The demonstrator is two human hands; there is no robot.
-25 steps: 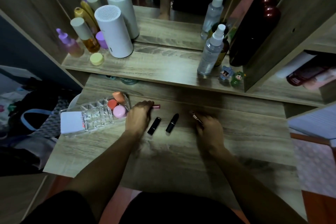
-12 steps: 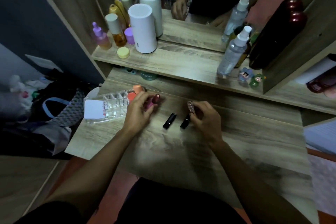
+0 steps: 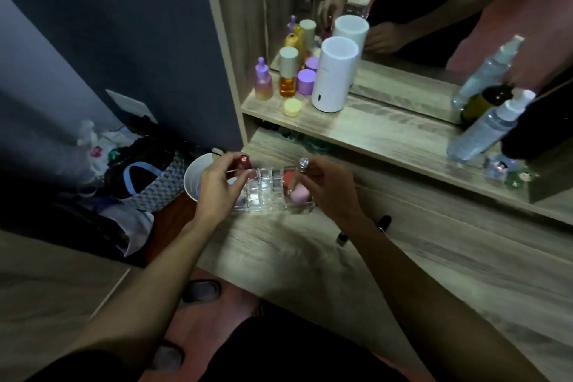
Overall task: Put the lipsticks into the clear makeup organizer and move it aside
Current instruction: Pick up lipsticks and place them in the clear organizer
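1. While both hands hover over the clear makeup organizer (image 3: 266, 192), the head view has each one loaded: the left hand (image 3: 217, 186) pinches a red lipstick (image 3: 244, 161) between thumb and fingertips, end-cap pointing up and away, and the right hand (image 3: 328, 186) is clamped on a clear-capped lipstick (image 3: 302, 164) held roughly upright.
2. That organizer sits at the far left of the wooden dressing table (image 3: 434, 273), right at its left edge, long axis running left to right. A pink sponge (image 3: 299, 195) and a red-orange one (image 3: 288, 178) already fill its right end, under the right hand.
3. Here's the key relation: the empty grid cells lie between the two hands, just below the fingertips. The left hand looks nearer the open cells, so it likely drops first, straight down.
4. Two black lipsticks (image 3: 384, 222) lie on the table to the near right, mostly hidden behind the right forearm, nearer that hand.
5. Watch the white bowl (image 3: 193, 180) just left of the organizer, off the table's edge: any sideways shove could push the organizer over that way.
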